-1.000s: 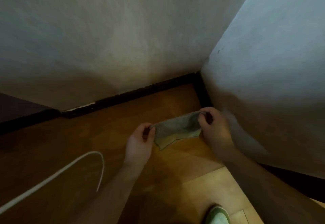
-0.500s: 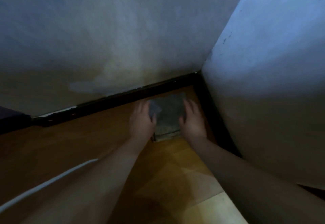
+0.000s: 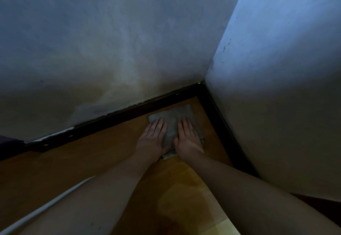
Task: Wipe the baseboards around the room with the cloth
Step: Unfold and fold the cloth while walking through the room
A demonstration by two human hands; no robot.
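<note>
A grey cloth (image 3: 173, 120) lies flat on the wooden floor in the corner of the room, its far edge close to the dark baseboard (image 3: 114, 118). My left hand (image 3: 152, 138) presses on the cloth's left part with straight fingers. My right hand (image 3: 188, 138) lies flat on its right part, fingers pointing toward the wall. A second run of dark baseboard (image 3: 221, 129) follows the right wall and meets the first in the corner.
Pale stained walls (image 3: 129, 50) close in the corner ahead and to the right. A white cable (image 3: 42, 209) runs across the wooden floor (image 3: 73, 161) at the lower left. Chipped white spots show on the baseboard's left stretch.
A second ago both hands pinched the cloth stretched above the floor. They then lowered it onto the floor by the corner, and now press flat on it, slightly farther forward.
</note>
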